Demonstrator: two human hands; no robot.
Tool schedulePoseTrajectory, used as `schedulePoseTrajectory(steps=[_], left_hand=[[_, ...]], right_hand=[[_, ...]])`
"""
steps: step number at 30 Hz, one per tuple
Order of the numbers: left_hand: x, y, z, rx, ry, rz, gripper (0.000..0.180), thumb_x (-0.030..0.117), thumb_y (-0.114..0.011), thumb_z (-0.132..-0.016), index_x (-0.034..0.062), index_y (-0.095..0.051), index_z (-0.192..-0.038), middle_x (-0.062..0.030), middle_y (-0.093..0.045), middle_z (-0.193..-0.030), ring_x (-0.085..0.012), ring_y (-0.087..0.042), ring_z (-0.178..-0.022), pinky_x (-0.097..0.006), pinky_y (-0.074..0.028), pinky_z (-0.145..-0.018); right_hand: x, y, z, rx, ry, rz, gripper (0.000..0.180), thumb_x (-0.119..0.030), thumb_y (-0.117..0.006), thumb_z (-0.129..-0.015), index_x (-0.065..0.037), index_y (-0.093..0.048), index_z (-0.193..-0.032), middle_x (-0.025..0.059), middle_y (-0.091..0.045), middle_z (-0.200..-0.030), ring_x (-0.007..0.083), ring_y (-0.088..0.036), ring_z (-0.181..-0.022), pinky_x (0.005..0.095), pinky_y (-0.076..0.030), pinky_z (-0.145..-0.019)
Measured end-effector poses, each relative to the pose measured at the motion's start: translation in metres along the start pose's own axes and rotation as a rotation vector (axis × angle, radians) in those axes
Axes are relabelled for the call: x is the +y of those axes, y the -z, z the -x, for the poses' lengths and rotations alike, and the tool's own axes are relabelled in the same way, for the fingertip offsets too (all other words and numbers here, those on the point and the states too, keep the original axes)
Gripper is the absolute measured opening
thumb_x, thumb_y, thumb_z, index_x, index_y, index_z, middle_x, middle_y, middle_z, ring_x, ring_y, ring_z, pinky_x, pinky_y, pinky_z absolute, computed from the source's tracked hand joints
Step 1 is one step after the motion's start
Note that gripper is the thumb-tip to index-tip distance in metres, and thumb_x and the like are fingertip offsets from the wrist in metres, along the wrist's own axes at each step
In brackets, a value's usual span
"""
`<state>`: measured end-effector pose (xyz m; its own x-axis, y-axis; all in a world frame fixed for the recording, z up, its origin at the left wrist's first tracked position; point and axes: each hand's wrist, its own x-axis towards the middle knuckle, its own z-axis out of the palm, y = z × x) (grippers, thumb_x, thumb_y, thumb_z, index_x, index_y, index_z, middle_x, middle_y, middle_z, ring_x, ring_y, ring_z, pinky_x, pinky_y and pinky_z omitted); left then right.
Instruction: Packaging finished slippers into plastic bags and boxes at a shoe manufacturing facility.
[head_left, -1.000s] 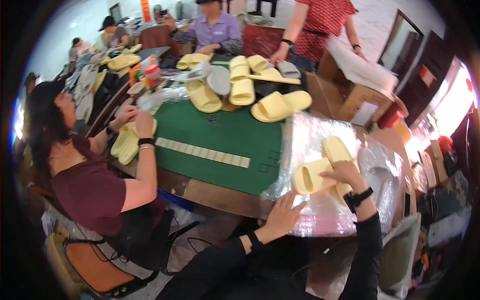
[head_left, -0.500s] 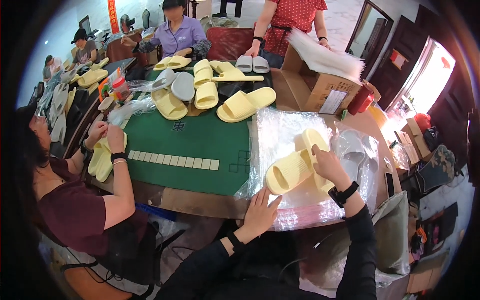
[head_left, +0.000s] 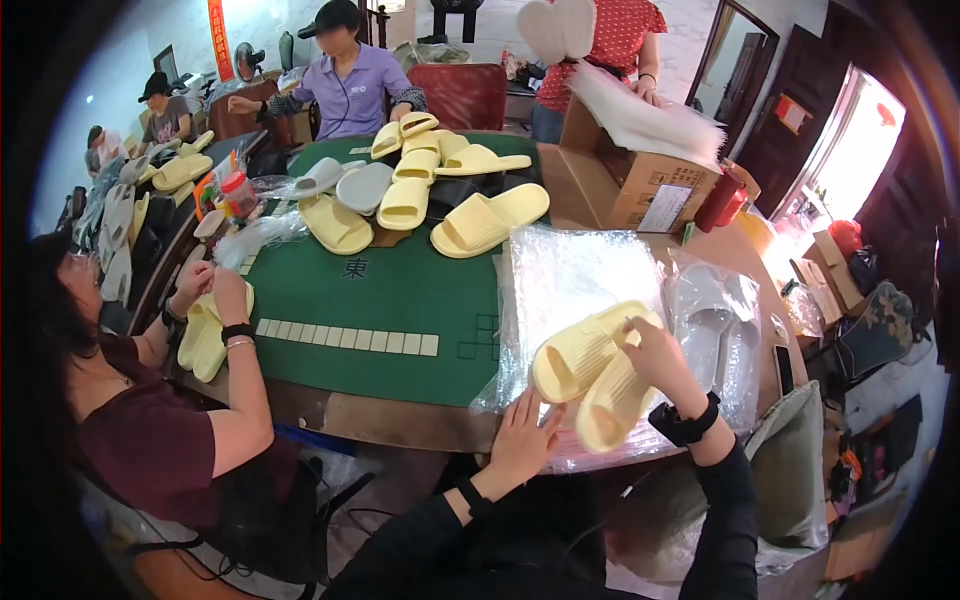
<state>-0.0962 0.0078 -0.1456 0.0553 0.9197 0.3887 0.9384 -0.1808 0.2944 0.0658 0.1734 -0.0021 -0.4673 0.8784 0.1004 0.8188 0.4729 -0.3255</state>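
My right hand (head_left: pixel 662 358) is closed on the heel end of a pair of yellow slippers. One yellow slipper (head_left: pixel 572 358) lies toe toward my left hand, and the other slipper (head_left: pixel 614 402) is beside it, its toe nearer to me. Beneath them is a stack of clear plastic bags (head_left: pixel 565 262). Flat at the table's near edge rests my left hand (head_left: pixel 522 438), fingers stretched out, close to the slipper toes. A pair of grey slippers (head_left: pixel 705 312) in a clear bag lies just right of my right hand.
Several yellow and grey slippers (head_left: pixel 405 200) are heaped on the green mat (head_left: pixel 370 295), behind a row of pale tiles (head_left: pixel 345 336). A cardboard box (head_left: pixel 640 185) stands back right. A co-worker (head_left: pixel 165 430) sits left with yellow slippers (head_left: pixel 205 330). A dark phone (head_left: pixel 783 368) lies right.
The slipper in my right hand has swung toward me, its toe now beside the other one. Across the table, the person in red has lifted pale slippers off the table.
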Motion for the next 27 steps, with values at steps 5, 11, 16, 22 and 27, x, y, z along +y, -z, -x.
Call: schedulePoseTrajectory(steps=[5, 11, 16, 22, 27], left_hand=[[0.002, -0.002, -0.003, 0.05, -0.002, 0.0, 0.052, 0.036, -0.057, -0.085, 0.0043, -0.055, -0.125, -0.0242, -0.044, -0.134, -0.036, -0.037, -0.13, -0.046, -0.029, -0.106], [-0.002, -0.002, 0.003, -0.11, 0.018, -0.11, 0.052, 0.037, -0.049, -0.088, 0.0073, -0.051, -0.131, -0.0223, -0.039, -0.14, -0.0343, -0.03, -0.135, -0.045, -0.023, -0.11], [-0.001, -0.001, 0.0, -0.074, 0.022, -0.078, 0.05, 0.034, -0.049, -0.088, 0.0068, -0.053, -0.13, -0.0216, -0.039, -0.14, -0.0346, -0.03, -0.134, -0.045, -0.023, -0.11], [0.0, -0.009, 0.002, 0.091, -0.022, -0.038, 0.049, 0.034, -0.056, -0.085, 0.0083, -0.055, -0.127, -0.021, -0.047, -0.133, -0.0355, -0.04, -0.127, -0.045, -0.029, -0.107], [0.002, -0.008, -0.001, 0.065, -0.007, -0.111, 0.044, 0.031, -0.057, -0.084, 0.0172, -0.057, -0.125, -0.0241, -0.045, -0.134, -0.0353, -0.041, -0.127, -0.046, -0.029, -0.106]], right_hand=[[0.003, 0.001, 0.004, -0.277, -0.367, -0.756, 0.036, -0.022, -0.061, -0.091, 0.0, -0.052, -0.118, 0.0023, -0.056, -0.065, 0.0081, -0.056, -0.061, 0.0241, -0.045, -0.054], [0.011, -0.023, 0.028, -0.373, -0.314, -0.886, 0.05, -0.025, -0.059, -0.093, -0.003, -0.041, -0.134, 0.0018, -0.056, -0.077, 0.0076, -0.049, -0.063, 0.0216, -0.041, -0.055], [0.011, -0.055, 0.03, -0.208, -0.265, -1.032, 0.054, -0.018, -0.059, -0.091, 0.002, -0.035, -0.134, 0.0158, -0.057, -0.113, 0.0202, -0.056, -0.105, 0.0288, -0.047, -0.087], [-0.013, -0.047, 0.043, -0.082, -0.371, -1.682, 0.038, -0.017, -0.051, -0.095, -0.004, -0.041, -0.129, 0.013, -0.058, -0.119, 0.0208, -0.059, -0.102, 0.0316, -0.05, -0.085], [-0.023, -0.06, 0.047, -0.014, -0.305, -1.946, 0.058, -0.02, -0.048, -0.097, -0.008, -0.021, -0.147, 0.0139, -0.051, -0.128, 0.0204, -0.055, -0.105, 0.0328, -0.044, -0.093]])
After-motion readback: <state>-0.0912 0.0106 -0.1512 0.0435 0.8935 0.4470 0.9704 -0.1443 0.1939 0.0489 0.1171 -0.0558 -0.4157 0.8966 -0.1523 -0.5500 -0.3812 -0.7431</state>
